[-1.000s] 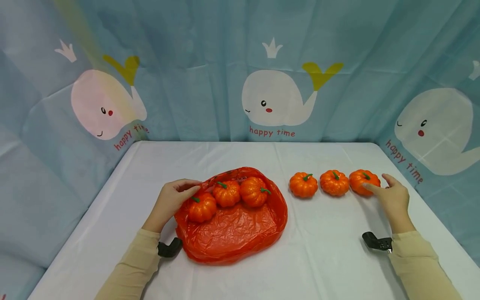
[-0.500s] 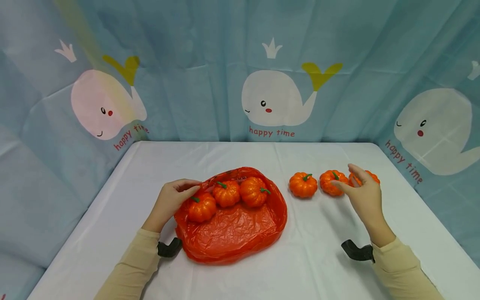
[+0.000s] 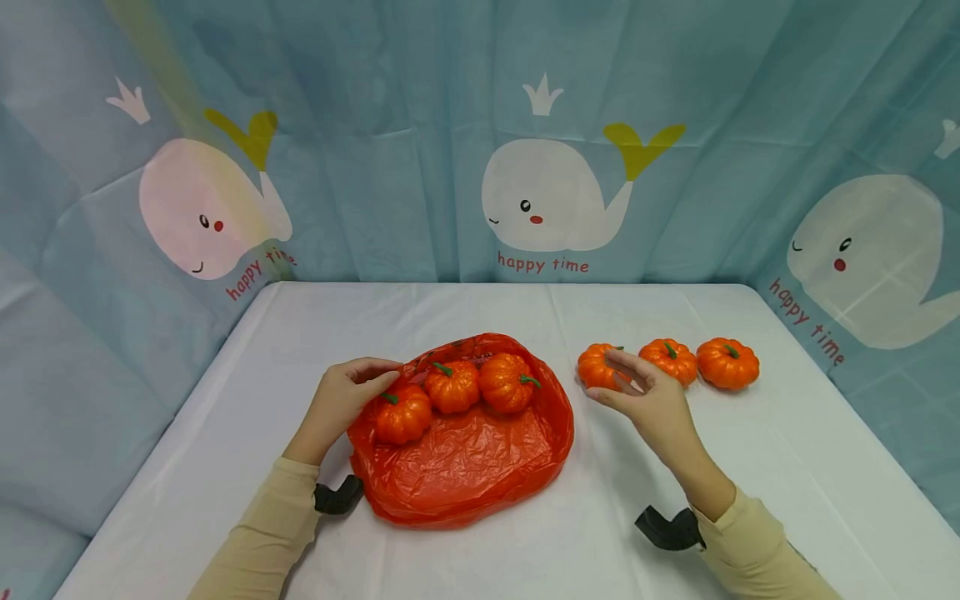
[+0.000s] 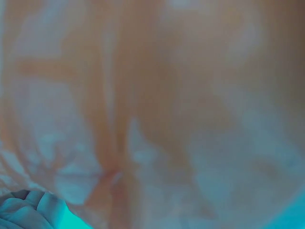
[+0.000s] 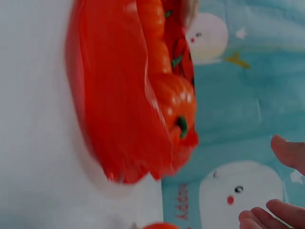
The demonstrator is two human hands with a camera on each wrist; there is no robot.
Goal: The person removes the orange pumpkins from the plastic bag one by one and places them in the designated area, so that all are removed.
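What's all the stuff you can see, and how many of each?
Bagged pumpkins: 3, orange with green stems, inside the bag
Loose pumpkins: 3, orange with green stems, in a row right of the bag
Bag: 1, red, on the table
Table: 1, white, under everything
Curtain: blue, behind and beside the table
Whale pictures: 3, whitish, on the curtain
Crowns: 3, white, above the whales
Wrist gadgets: 2, black, one per wrist
Sleeves: 2, beige, on the arms
Left hand: 1, bare, pinching the bag's left rim
Right hand: 1, bare, at the leftmost loose pumpkin
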